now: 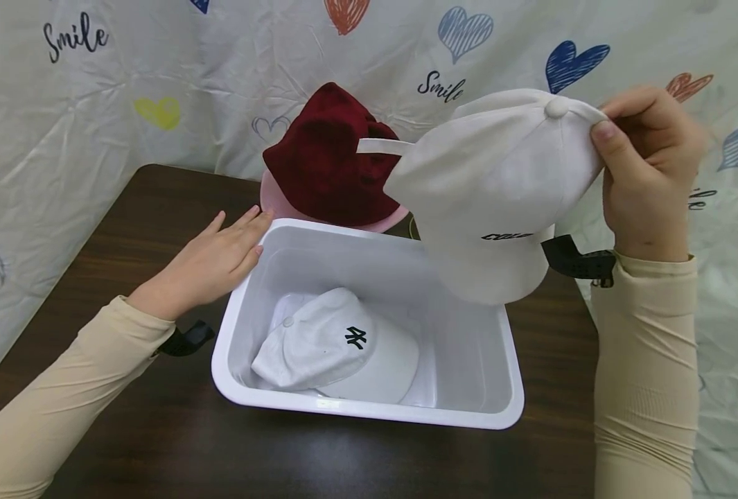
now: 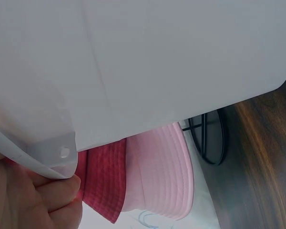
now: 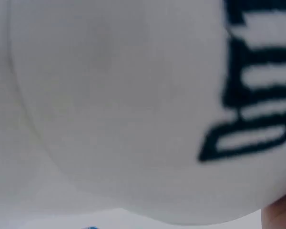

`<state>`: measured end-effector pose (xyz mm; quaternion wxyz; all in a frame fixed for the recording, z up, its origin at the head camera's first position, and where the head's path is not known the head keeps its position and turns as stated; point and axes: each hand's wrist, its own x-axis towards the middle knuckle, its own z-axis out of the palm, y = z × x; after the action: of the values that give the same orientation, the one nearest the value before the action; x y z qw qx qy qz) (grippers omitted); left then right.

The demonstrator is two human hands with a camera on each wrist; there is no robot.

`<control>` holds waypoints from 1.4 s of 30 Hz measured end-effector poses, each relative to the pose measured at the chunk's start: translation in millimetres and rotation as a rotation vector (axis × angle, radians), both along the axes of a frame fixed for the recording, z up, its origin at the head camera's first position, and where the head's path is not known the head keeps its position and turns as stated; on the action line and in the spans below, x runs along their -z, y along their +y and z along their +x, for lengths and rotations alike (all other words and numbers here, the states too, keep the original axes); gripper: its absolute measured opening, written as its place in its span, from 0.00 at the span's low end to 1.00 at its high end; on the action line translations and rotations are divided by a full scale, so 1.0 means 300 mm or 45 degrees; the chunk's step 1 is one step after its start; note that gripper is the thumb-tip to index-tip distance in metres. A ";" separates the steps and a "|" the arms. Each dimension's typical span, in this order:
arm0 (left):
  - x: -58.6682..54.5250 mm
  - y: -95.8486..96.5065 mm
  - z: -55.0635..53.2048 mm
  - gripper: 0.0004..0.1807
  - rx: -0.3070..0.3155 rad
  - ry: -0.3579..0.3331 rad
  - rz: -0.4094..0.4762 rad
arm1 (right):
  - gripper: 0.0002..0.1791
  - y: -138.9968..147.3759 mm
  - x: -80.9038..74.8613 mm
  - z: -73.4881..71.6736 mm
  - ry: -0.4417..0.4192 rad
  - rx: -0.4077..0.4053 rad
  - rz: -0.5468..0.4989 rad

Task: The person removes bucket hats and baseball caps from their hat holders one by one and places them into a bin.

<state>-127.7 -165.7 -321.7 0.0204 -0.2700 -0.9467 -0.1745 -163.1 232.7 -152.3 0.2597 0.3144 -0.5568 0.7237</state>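
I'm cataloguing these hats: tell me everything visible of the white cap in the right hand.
The white cap looks like soft fabric, with a round button on top, dark lettering on its front and a narrow strap sticking out behind. The right hand pinches its crown beside the button. Brim down, it hangs across the tub's right side in the head view; contact there is unclear.

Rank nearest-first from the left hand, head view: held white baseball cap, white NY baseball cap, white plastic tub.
1. White plastic tub: left hand touches its far-left corner.
2. White NY baseball cap: inside, left side.
3. Held white baseball cap: right side, in the right hand.
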 end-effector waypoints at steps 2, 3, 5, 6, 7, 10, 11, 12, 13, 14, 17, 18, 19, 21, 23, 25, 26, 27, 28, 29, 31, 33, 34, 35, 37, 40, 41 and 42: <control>0.001 0.000 0.000 0.28 -0.001 0.002 -0.003 | 0.11 -0.010 0.008 0.002 -0.024 -0.089 -0.017; 0.002 0.000 0.000 0.28 -0.001 0.001 -0.003 | 0.12 -0.014 0.012 0.002 -0.033 -0.125 -0.018; 0.002 0.001 0.000 0.28 -0.001 0.003 -0.004 | 0.13 -0.018 0.020 0.002 -0.048 -0.181 -0.004; 0.003 0.002 0.000 0.28 0.000 0.004 -0.005 | 0.13 -0.019 0.023 0.002 -0.059 -0.213 0.005; 0.003 0.002 -0.001 0.28 0.002 0.007 -0.007 | 0.12 -0.020 0.026 0.002 -0.069 -0.241 0.014; 0.001 0.003 -0.001 0.28 0.004 0.016 -0.011 | 0.10 -0.023 0.034 0.006 -0.094 -0.333 0.045; 0.001 0.003 -0.001 0.28 0.003 0.016 -0.012 | 0.10 -0.026 0.036 0.008 -0.100 -0.371 0.059; 0.000 0.004 -0.001 0.28 0.003 0.018 -0.011 | 0.09 -0.029 0.038 0.011 -0.106 -0.413 0.071; -0.001 0.004 0.000 0.28 0.003 0.020 -0.013 | 0.08 -0.033 0.040 0.015 -0.105 -0.451 0.090; -0.001 0.004 0.000 0.28 0.003 0.021 -0.014 | 0.07 -0.039 0.043 0.019 -0.105 -0.490 0.111; -0.002 0.003 0.000 0.28 0.002 0.022 -0.013 | 0.04 -0.056 0.053 0.033 -0.095 -0.588 0.224; -0.001 0.003 0.000 0.28 0.002 0.024 -0.013 | 0.03 -0.061 0.058 0.038 -0.096 -0.606 0.282; -0.001 0.003 0.000 0.28 0.002 0.024 -0.013 | 0.03 -0.065 0.063 0.043 -0.094 -0.613 0.350; 0.002 0.003 -0.002 0.28 0.002 0.024 -0.009 | 0.03 -0.073 0.076 0.052 -0.097 -0.623 0.485; 0.003 0.003 -0.003 0.28 0.001 0.022 -0.009 | 0.04 -0.079 0.091 0.059 -0.112 -0.645 0.615; 0.004 0.004 -0.004 0.28 0.003 0.025 -0.011 | 0.04 -0.088 0.105 0.065 -0.140 -0.698 0.714; 0.004 0.004 -0.005 0.28 0.003 0.024 -0.011 | 0.04 -0.094 0.114 0.066 -0.155 -0.734 0.752; 0.003 0.004 -0.004 0.28 0.003 0.023 -0.013 | 0.04 -0.099 0.123 0.067 -0.175 -0.773 0.786; 0.004 0.004 -0.004 0.28 0.002 0.021 -0.013 | 0.05 -0.103 0.131 0.067 -0.195 -0.815 0.817; 0.004 0.004 -0.004 0.28 0.003 0.019 -0.013 | 0.05 -0.107 0.142 0.067 -0.212 -0.852 0.845; 0.005 0.004 -0.004 0.28 0.004 0.014 -0.010 | 0.05 -0.111 0.162 0.066 -0.237 -0.912 0.898; 0.005 0.005 -0.005 0.28 0.006 0.013 -0.012 | 0.06 -0.112 0.181 0.066 -0.255 -0.955 0.956; 0.005 0.005 -0.005 0.28 0.007 0.014 -0.012 | 0.07 -0.111 0.190 0.066 -0.258 -0.970 0.989; 0.006 0.005 -0.006 0.28 0.008 0.016 -0.015 | 0.08 -0.110 0.198 0.066 -0.263 -0.978 1.030; 0.006 0.005 -0.007 0.28 0.011 0.021 -0.019 | 0.10 -0.105 0.210 0.068 -0.285 -0.977 1.116; 0.004 0.002 -0.007 0.28 0.009 0.019 -0.019 | 0.12 -0.104 0.227 0.064 -0.314 -0.959 1.244; 0.003 0.000 -0.006 0.28 0.008 0.017 -0.019 | 0.12 -0.107 0.234 0.061 -0.326 -0.958 1.280; 0.002 -0.001 -0.006 0.28 0.005 0.011 -0.018 | 0.11 -0.113 0.242 0.055 -0.332 -0.965 1.309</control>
<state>-129.5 -166.0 -322.5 0.0222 -0.2727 -0.9473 -0.1668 -146.5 199.0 -224.8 -0.2668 0.4826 -0.7095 0.4388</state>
